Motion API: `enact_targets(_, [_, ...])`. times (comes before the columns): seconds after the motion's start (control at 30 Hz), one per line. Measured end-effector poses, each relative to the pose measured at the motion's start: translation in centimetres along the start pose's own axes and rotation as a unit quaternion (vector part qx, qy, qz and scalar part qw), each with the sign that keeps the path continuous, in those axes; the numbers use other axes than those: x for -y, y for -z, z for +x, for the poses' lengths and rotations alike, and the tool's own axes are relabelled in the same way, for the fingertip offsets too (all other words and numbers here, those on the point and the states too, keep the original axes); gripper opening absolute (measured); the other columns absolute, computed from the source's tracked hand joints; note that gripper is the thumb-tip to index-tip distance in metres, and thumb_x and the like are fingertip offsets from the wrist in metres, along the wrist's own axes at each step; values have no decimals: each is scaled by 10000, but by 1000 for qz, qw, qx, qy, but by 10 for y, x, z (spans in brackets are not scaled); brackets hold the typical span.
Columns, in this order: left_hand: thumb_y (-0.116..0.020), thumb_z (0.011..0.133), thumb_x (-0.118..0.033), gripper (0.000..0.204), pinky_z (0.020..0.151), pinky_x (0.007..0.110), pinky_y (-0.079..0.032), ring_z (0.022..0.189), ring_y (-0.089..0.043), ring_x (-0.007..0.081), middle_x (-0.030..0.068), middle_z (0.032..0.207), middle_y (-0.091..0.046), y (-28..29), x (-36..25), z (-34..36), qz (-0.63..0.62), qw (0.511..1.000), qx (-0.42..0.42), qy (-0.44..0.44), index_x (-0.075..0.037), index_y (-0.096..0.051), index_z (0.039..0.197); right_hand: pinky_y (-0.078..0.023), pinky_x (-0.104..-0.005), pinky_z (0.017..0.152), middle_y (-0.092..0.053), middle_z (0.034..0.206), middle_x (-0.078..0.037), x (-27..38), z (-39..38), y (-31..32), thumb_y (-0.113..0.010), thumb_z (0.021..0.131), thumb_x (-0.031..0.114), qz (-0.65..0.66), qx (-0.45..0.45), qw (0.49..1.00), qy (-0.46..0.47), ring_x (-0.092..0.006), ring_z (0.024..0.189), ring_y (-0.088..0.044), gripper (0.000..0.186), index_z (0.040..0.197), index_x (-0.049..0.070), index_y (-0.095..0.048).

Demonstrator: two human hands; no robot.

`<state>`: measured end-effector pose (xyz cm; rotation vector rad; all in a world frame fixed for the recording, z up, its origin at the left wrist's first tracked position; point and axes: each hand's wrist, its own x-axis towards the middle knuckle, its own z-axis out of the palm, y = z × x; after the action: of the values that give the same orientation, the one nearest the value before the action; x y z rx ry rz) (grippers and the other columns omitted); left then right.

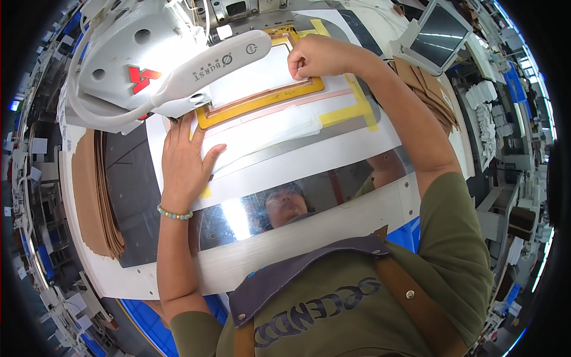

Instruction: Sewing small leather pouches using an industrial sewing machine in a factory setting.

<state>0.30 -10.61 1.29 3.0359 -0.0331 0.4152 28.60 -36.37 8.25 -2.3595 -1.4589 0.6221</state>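
Note:
A yellow clamp frame (285,93) lies under the white sewing machine head (119,65), with white material (250,77) inside it. My left hand (185,157) rests flat at the frame's near left corner, fingers stretched and thumb apart, some fingertips hidden near the machine. At the frame's right side, my right hand (321,56) is closed, its curled fingers down on the white material by the inner edge. Whatever those fingers may pinch is hidden. Between me and the frame lie thin white pieces (273,132) on a white sheet (238,172) marked with yellow tape (342,114).
A white handle-shaped cover (220,62) juts over the frame. Brown card-like sheets stand in a stack (92,196) at left, with more brown sheets (425,89) at right. A small screen (440,33) stands at back right. A shiny metal plate (339,187) runs along the near side.

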Motion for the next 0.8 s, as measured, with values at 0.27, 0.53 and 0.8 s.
enact_targets(0.27, [-605, 1019, -624, 787, 1227, 526, -386, 1477, -464, 436, 246, 1603, -512, 3, -2, 0, 13, 1000, -9, -6, -5, -608, 1505, -523, -317, 687, -763, 806, -71, 9, 9, 12, -709, 876, 38, -8, 98, 995, -18, -143, 737, -696, 92, 907, 15, -792])
enact_targets(0.53, [-594, 1051, -532, 731, 1236, 539, -341, 1498, -437, 443, 238, 1631, -480, 2, 2, -3, 25, 1000, 18, -5, -15, -538, 1564, -534, -334, 694, -772, 812, -75, 18, 15, 10, -720, 858, 33, -62, 99, 992, -40, -165, 745, -706, 111, 928, 18, -805])
enact_targets(0.8, [-600, 1062, -487, 664, 1251, 540, -293, 1531, -387, 431, 235, 1654, -452, -6, 4, -4, -7, 1000, 9, 10, -3, -584, 1516, -546, -381, 797, -748, 1005, -120, 20, 21, 12, -702, 882, 69, -225, 73, 970, -52, -237, 952, -706, 155, 980, 87, -821])
